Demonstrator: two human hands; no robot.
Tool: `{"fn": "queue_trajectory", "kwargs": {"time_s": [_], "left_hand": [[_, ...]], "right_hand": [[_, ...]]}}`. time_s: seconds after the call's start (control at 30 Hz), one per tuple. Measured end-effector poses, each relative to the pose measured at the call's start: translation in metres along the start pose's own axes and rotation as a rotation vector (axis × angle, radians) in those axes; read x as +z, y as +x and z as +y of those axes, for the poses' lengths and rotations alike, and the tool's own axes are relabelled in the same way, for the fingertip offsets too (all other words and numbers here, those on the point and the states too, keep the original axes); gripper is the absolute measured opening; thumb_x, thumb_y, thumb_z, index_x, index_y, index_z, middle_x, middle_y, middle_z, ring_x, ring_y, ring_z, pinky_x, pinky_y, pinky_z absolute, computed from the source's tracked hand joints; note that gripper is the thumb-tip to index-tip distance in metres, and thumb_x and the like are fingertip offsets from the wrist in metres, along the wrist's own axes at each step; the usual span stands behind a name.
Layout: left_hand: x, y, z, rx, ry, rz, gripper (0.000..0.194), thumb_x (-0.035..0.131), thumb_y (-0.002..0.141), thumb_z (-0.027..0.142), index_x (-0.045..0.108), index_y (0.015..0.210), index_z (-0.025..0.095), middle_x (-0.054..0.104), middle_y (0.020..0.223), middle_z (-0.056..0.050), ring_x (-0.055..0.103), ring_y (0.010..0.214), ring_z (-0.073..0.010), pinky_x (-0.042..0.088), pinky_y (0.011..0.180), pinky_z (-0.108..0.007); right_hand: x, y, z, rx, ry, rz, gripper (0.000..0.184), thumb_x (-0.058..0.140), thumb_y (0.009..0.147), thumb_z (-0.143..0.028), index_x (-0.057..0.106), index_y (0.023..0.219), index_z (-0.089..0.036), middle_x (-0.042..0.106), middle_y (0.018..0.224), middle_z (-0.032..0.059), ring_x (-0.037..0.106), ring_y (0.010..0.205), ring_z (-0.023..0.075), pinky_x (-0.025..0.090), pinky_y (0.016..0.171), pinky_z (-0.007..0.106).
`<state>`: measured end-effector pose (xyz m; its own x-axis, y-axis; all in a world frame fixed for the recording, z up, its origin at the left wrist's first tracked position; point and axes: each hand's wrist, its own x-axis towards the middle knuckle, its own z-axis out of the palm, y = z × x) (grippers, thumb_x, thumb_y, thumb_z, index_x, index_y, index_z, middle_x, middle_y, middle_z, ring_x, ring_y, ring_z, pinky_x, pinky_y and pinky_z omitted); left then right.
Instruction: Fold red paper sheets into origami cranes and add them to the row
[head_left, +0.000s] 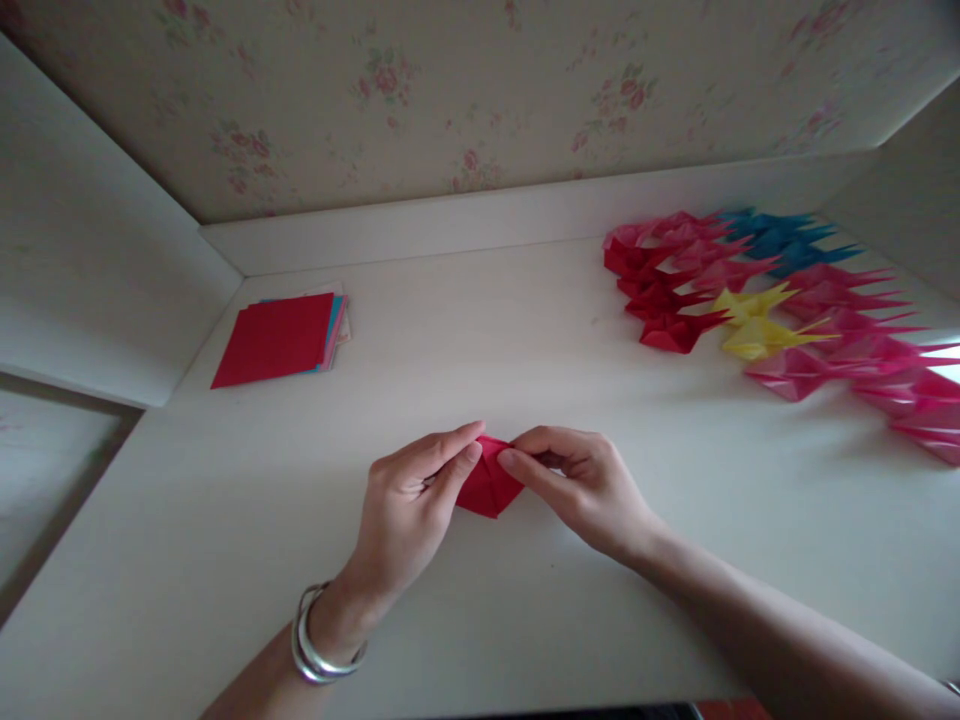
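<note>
A small piece of folded red paper (489, 484) is held between my two hands, low over the white tabletop. My left hand (415, 490) pinches its left edge between thumb and fingers; silver bangles circle that wrist. On the other side, my right hand (581, 482) grips the paper's upper right edge, its thumb on the near face. Creases run across the visible face, and its lower corner points toward me. The fingertips cover the paper's left and right edges.
At the back left lies a stack of square paper (274, 340) with a red sheet on top. Rows of folded paper figures (679, 332) in red, pink, yellow and blue stand at the right. A low white ledge (420, 230) and flowered wall close off the back.
</note>
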<state>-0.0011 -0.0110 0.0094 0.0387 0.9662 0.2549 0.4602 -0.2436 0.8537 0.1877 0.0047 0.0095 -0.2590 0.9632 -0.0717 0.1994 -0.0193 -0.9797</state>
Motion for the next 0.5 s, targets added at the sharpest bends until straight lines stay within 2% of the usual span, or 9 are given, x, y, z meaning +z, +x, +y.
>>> {"fn": "queue_trajectory", "kwargs": {"time_s": [0.13, 0.3, 0.5], "left_hand": [[-0.002, 0.004, 0.000, -0.059, -0.004, -0.012, 0.016, 0.070, 0.088, 0.029, 0.078, 0.102, 0.026, 0.080, 0.098, 0.000, 0.074, 0.084, -0.0145, 0.058, 0.077, -0.021], [-0.006, 0.006, 0.000, -0.203, -0.094, -0.066, 0.014, 0.070, 0.088, 0.035, 0.077, 0.094, 0.024, 0.079, 0.085, 0.001, 0.072, 0.074, -0.0138, 0.056, 0.066, -0.019], [-0.008, 0.006, 0.000, -0.294, -0.178, -0.060, 0.016, 0.069, 0.088, 0.036, 0.075, 0.092, 0.022, 0.077, 0.082, 0.000, 0.069, 0.072, -0.0138, 0.053, 0.065, -0.020]], "right_hand": [[0.002, 0.001, 0.006, 0.008, 0.060, 0.046, 0.019, 0.070, 0.086, -0.036, 0.073, 0.079, -0.019, 0.071, 0.072, 0.0025, 0.062, 0.064, 0.0143, 0.047, 0.056, 0.024], [0.002, 0.005, 0.014, -0.012, 0.202, 0.117, 0.024, 0.079, 0.077, -0.039, 0.071, 0.092, -0.021, 0.075, 0.087, 0.0044, 0.070, 0.078, 0.0180, 0.055, 0.068, 0.027], [-0.004, 0.009, 0.010, 0.039, 0.168, 0.087, 0.027, 0.072, 0.084, -0.045, 0.072, 0.081, -0.019, 0.070, 0.073, 0.0021, 0.062, 0.066, 0.0143, 0.048, 0.059, 0.025]]}}
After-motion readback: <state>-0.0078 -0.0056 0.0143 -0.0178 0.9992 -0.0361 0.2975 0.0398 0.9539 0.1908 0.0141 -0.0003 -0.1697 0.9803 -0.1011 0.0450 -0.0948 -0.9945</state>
